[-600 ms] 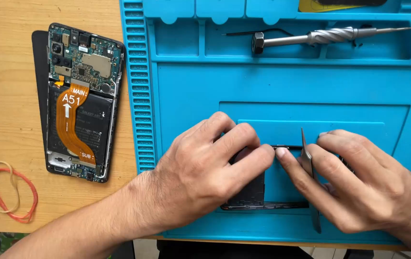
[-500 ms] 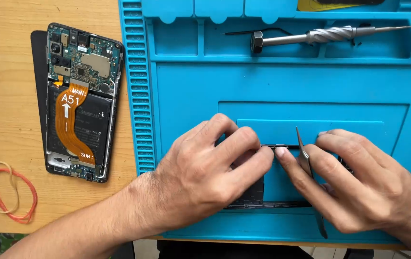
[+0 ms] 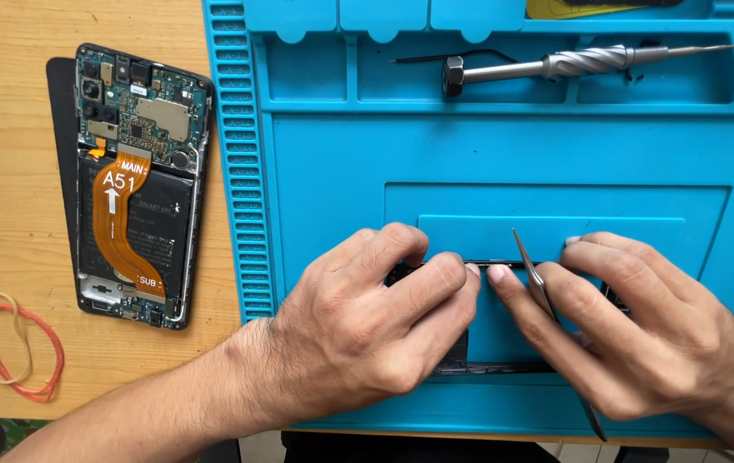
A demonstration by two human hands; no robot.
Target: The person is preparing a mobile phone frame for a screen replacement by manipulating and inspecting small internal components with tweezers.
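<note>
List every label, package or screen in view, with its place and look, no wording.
Orange flex cable: on the opened phone at left, a curved ribbon with white markings and an arrow.
Battery label: beside the cable, black with faint pale print.
No packages or lit screens show.

Orange flex ribbon label point(image 3: 120, 225) with white markings, on opened phone point(image 3: 137, 184), left
</note>
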